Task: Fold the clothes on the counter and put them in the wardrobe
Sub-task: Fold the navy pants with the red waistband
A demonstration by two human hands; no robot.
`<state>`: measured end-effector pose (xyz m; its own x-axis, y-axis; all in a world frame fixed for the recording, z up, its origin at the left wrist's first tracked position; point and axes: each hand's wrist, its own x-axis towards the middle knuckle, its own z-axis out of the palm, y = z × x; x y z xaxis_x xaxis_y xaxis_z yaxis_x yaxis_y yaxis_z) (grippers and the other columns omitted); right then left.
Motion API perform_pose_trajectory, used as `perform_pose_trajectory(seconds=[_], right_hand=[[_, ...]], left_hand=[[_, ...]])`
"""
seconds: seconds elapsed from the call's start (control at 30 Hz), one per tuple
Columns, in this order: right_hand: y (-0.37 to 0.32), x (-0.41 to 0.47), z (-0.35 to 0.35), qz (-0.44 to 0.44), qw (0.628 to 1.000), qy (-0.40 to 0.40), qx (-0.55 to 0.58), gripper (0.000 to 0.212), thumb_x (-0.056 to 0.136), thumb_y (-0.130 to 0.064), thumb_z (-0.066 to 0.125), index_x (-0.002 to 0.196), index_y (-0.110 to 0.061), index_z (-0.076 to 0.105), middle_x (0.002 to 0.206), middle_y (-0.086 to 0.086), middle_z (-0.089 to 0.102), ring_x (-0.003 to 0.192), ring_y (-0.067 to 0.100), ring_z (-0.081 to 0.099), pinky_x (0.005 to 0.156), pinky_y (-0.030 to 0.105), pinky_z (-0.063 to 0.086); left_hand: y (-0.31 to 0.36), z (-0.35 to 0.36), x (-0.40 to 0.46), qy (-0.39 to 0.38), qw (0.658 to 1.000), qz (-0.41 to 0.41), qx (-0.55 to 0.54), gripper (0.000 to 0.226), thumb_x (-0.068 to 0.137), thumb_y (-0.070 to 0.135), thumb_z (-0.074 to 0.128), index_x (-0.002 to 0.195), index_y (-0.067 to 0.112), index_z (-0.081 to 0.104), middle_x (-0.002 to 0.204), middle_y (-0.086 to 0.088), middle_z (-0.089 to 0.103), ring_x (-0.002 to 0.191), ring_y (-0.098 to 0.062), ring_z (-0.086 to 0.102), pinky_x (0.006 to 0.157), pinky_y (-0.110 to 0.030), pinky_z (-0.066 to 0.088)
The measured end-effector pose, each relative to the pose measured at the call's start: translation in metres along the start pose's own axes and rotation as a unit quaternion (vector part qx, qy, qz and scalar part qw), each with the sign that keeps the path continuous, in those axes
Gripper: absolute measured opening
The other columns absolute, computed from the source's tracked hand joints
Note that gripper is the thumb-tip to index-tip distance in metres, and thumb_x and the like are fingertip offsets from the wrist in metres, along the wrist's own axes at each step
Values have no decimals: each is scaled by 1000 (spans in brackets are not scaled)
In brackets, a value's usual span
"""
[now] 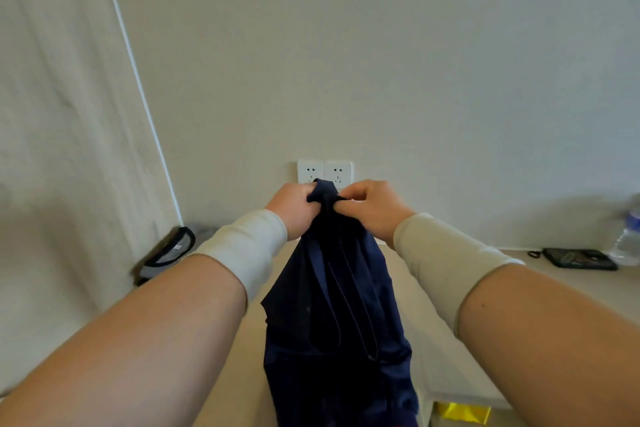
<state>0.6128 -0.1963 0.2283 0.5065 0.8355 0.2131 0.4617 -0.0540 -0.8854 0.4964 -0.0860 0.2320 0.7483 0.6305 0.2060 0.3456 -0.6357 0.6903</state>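
Hands, left (294, 208) and right (372, 206), pinch a bunched navy garment (336, 305) hanging limp above the counter (408, 291).

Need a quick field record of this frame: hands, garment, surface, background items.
left hand: grips top edge of the navy garment
right hand: pinches the same top edge, close beside the left
garment state: held up, bunched at the top, hanging down, not yet folded
counter: light surface below the garment
wall sockets: two, on the wall behind the hands
right side of counter: dark flat case, plastic bottle
left corner: dark mesh item by the curtain
wardrobe: not in view
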Motion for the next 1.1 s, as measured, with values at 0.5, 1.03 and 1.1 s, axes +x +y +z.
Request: perform_pose_trajectory(seconds=[0.5, 1.03, 1.1], right_hand=[[-54, -74, 21, 60, 995, 25, -79, 8, 81, -12, 72, 80, -18, 76, 87, 6, 73, 83, 18, 66, 87, 30, 53], [-84, -137, -115, 42, 989, 98, 102, 24, 89, 6, 54, 71, -11, 59, 73, 1, 60, 79, 11, 61, 72, 30, 53], [-78, -144, -137, 41, 985, 113, 120, 21, 89, 3, 57, 74, -11, 60, 75, 2, 62, 81, 13, 63, 72, 30, 53]], left_hand=[[10, -36, -39, -115, 958, -90, -247, 51, 82, 48, 62, 106, 3, 68, 92, -10, 68, 80, -25, 66, 78, -40, 55], [158, 11, -46, -43, 962, 160, -219, 10, 84, 18, 70, 88, 13, 77, 78, -3, 72, 71, -13, 65, 77, -29, 56], [176, 26, -47, -45, 963, 165, -207, 11, 85, 19, 69, 90, 13, 76, 77, -1, 71, 68, -11, 64, 70, -24, 54]])
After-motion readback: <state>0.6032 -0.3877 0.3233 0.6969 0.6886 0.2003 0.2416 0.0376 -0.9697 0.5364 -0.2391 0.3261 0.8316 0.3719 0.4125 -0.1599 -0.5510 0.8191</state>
